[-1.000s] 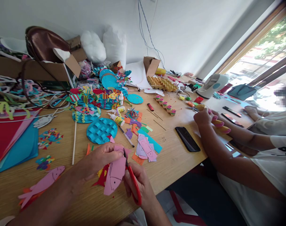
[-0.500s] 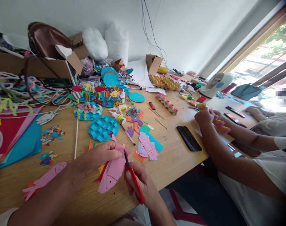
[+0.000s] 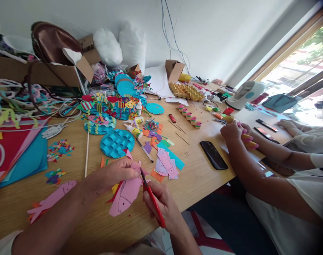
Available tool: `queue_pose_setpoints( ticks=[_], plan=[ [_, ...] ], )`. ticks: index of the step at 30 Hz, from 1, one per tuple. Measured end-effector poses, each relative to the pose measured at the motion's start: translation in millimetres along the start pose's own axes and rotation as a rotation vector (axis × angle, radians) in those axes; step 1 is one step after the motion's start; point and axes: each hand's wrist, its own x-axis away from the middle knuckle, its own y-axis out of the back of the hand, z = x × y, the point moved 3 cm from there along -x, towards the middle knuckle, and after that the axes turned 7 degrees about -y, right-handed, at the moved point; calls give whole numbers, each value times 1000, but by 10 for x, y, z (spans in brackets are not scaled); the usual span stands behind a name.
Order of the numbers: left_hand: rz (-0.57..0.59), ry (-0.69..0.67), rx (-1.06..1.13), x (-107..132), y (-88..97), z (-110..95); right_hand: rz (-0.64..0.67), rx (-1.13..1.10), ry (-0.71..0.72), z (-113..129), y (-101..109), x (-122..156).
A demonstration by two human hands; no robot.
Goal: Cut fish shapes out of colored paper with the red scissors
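Note:
My left hand grips a pink paper fish by its tail end, with drawn outlines and a dark eye on it. Red-handled scissors are in my right hand, fingers wrapped through the loops. Their dark blades meet the paper just beside my left fingertips. Red and yellow paper pieces show under the fish. Another pink fish lies on the table near my left forearm, with orange paper beneath it.
A woven blue disc, a pen, glue bottles and paper cutouts lie ahead. A black phone is to the right. Beside me a co-worker's hands hold pink-and-yellow pieces. A wooden stick lies left.
The scissors and my right hand have shifted very slightly right. The fish stays in my left hand, in nearly the same place.

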Motion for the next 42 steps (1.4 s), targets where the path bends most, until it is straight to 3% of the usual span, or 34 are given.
queue_pose_setpoints(
  ticks=[6,11,17,19,24,31,37,40,42],
  plan=[
    [19,-14,-79,-21,93,76,37,72,-18,5,49,23],
    [53,22,-150,1,93,24,63,153,0,66,110,36],
    [75,44,-46,24,115,47,75,175,14,94,127,19],
    [35,44,38,19,116,46,69,91,-17,75,82,-10],
    [-189,36,305,-15,82,-28,-46,-220,-52,35,-54,-144],
    [-164,-285,499,-80,10,-77,-142,-397,16,121,-114,-313],
    [-99,-444,593,-79,-22,-81,-221,-474,34,124,-152,-384],
    [-130,-497,529,-92,-27,-37,-241,-496,45,114,-168,-413],
    [-194,-464,465,-105,-34,2,-252,-487,48,116,-181,-425]
  ],
)
